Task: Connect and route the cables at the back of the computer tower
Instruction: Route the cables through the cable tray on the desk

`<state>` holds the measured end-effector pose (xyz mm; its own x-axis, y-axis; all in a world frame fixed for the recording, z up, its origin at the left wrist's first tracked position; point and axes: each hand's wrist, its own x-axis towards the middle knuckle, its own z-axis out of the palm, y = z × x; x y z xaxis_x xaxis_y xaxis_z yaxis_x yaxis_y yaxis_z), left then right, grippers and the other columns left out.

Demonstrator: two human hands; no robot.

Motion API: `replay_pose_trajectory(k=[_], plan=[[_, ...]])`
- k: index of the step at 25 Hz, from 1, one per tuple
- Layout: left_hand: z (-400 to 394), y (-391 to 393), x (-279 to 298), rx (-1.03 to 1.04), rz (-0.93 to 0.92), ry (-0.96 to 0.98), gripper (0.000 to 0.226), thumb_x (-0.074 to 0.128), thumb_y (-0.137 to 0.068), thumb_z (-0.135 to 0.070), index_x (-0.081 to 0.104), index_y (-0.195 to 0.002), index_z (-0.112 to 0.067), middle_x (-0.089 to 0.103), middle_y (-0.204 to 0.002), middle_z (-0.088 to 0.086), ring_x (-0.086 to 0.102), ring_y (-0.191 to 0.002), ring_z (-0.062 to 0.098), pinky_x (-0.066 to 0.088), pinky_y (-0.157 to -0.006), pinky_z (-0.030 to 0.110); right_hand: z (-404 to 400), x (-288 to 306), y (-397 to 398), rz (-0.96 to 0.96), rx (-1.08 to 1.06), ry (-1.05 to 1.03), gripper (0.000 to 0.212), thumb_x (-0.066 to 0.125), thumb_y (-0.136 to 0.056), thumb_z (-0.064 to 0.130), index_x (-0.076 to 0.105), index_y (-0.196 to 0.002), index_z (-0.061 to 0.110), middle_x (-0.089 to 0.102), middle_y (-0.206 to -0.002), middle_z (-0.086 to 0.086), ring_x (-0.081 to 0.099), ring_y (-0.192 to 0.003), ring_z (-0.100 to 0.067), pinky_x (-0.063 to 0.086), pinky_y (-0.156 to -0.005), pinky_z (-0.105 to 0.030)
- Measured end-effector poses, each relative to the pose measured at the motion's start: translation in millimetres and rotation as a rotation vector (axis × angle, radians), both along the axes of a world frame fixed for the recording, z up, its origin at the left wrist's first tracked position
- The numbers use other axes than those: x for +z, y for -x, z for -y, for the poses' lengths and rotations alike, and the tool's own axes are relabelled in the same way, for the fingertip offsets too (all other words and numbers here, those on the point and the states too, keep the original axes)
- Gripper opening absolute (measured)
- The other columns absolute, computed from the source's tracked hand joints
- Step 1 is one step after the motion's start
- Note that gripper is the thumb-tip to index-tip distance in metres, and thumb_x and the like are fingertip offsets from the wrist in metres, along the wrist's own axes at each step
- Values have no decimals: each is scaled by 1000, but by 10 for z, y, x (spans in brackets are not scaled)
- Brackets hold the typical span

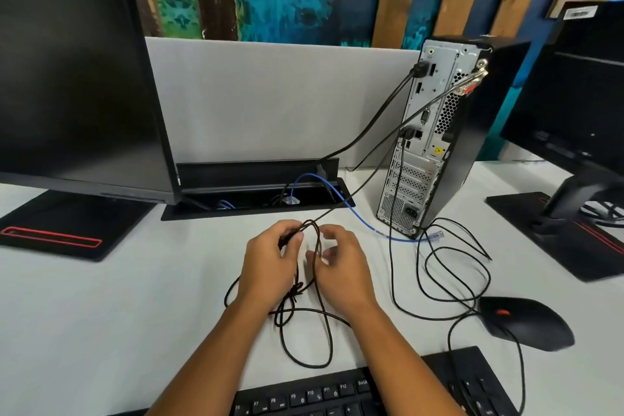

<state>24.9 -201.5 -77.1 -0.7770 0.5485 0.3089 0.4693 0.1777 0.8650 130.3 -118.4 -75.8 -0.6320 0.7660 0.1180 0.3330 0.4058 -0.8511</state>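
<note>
Nearest to us, at the front edge of the desk (101,331), lay the keyboard (337,395), and just beyond it our two hands were close together over a tangle of thin black cable (305,341). Our left hand (270,267) pinched a doubled loop of that cable between thumb and fingertips, near the top of the bundle. Our right hand (341,263) sat just beside it with fingers loosely curled; we could not tell whether it gripped a strand or only touched one.

From the pinch, the cable ran up and away to our right, a long slanting line toward the back of the computer tower (435,132), which stood upright, well apart from both hands, its port panel turned toward us. Our right hand was the nearer one to it. A mouse (526,321) lay to the right, its own cord looping toward the tower's base, where a loose blue network cable (358,216) ended unplugged.

Beyond the hands, the open cable tray (256,176) lay across the desk, and we judged the slack would have to be led that way.
</note>
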Motion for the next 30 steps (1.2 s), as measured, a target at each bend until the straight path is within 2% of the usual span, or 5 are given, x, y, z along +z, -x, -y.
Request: replay_pose_trajectory(k=[8,14,19,23,30], plan=[[-21,-1,22,65,6,-77,14,66,-94,-17,74,-100,-27,71,-92,-21,65,-91,-7,46,-76,5,-96,29,-13,-300,51,352,16,58,-98,14,73,-92,12,64,-65,0,57,-60,-12,48,-64,-21],[9,61,49,190,8,-139,8,61,-97,-21,67,-94,-25,71,-87,-13,67,-82,4,51,-71,17,-329,214,-143,-701,-276,741,19,48,-100,4,64,-91,11,55,-68,-1,54,-44,-8,41,-47,-18],[26,-27,137,157,9,-264,13,47,-105,-22,57,-97,-20,71,-87,-10,66,-76,6,51,-69,18,-426,210,-240,-909,-396,865,14,42,-105,13,53,-98,17,73,-91,-2,73,-63,-11,51,-65,-27],[111,81,287,57,109,-382,19,58,-100,-30,56,-90,-13,57,-71,0,51,-56,10,45,-54,21,-385,168,-192,-746,-374,733,9,42,-105,16,50,-101,18,75,-98,-2,73,-62,-10,45,-52,-22],[592,699,141,485,-5,-160,14,68,-86,-10,64,-92,-22,55,-70,-7,54,-65,3,49,-75,27,-335,68,-128,-324,-227,597,10,54,-100,21,60,-103,13,78,-80,-5,69,-52,-19,40,-47,-25]])
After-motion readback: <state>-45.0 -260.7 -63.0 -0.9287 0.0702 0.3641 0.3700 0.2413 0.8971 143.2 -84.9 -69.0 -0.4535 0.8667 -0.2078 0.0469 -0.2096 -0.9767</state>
